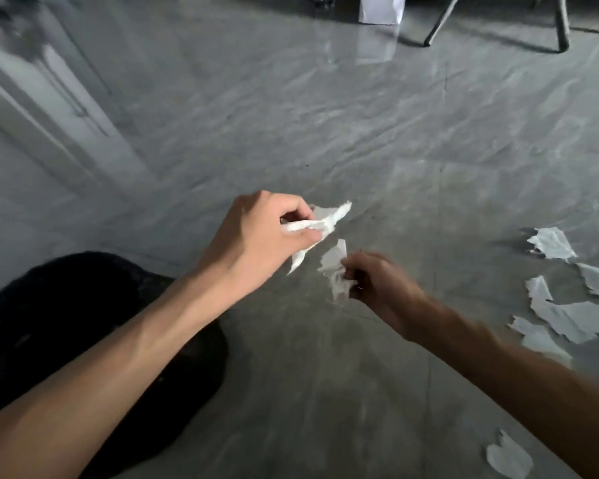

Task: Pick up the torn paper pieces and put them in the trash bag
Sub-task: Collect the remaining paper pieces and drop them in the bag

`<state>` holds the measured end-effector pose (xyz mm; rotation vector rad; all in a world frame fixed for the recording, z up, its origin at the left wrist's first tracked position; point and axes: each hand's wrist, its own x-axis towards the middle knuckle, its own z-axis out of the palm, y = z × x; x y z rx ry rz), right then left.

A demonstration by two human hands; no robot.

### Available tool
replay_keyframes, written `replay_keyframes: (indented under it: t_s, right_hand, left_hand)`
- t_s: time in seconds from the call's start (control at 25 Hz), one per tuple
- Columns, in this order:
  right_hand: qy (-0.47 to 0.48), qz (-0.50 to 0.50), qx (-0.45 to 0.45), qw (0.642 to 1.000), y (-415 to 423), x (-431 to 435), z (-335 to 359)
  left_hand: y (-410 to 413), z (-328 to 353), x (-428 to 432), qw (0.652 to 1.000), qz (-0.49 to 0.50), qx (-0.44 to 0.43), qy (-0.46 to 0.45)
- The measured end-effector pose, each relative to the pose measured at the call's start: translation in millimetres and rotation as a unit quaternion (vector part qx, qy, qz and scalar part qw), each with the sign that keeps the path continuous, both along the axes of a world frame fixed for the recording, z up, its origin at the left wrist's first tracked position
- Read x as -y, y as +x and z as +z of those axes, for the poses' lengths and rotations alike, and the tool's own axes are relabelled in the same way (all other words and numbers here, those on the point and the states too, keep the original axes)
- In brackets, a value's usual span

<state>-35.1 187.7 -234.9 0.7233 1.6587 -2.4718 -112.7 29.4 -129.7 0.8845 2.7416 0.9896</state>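
Note:
My left hand point(260, 233) is closed around a bunch of torn white paper pieces point(327, 219) that stick out past its fingers. Just below and to the right, my right hand point(374, 278) pinches another torn paper piece point(334, 267), blurred by motion. Both hands hover over the grey floor. A black trash bag point(94, 326) lies at the lower left, partly under my left forearm. Several more torn pieces point(567, 316) lie scattered on the floor at the right, and one scrap point(509, 458) lies near the bottom right.
A grey marbled floor point(325, 126) stretches ahead. Metal chair legs point(564, 29) and a white object point(381, 8) stand at the far top. A pale door frame or wall trim point(49, 108) runs along the left.

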Motion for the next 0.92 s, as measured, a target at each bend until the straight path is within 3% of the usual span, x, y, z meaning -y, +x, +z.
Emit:
replay_keyframes:
  t_s: [0.12,0.28,0.52,0.64,0.76,0.84,0.92]
  right_hand:
    - [0.016,0.063,-0.098,0.993,-21.4,62.1,42.6]
    - [0.009,0.160,-0.177,0.971,-45.1,135.9,82.6]
    - [0.091,0.308,-0.123,0.939,-72.9,225.3,82.2]
    - [0.141,0.413,-0.077,0.896,-83.3,241.5,77.4]
    - [0.313,0.353,-0.139,0.871,-95.6,235.7,71.3]
    - [0.505,0.268,-0.176,0.801,-99.0,223.6,65.1]
    - [0.578,0.267,-0.110,0.763,-94.2,214.6,56.1]
  left_hand:
    - [1.3,19.3,82.7,0.996,0.081,-0.045,-0.001]
    - [6.7,0.3,187.7,0.976,0.201,-0.027,-0.080]
    - [18.8,-53.1,278.7,0.927,0.250,0.111,-0.258]
    - [20.6,-57.1,296.0,0.922,0.274,0.114,-0.249]
    - [19.5,-53.0,298.6,0.925,0.310,0.086,-0.203]
    - [20.3,-49.1,291.6,0.929,0.318,0.078,-0.173]
    - [21.2,-44.8,279.1,0.936,0.305,0.075,-0.161]
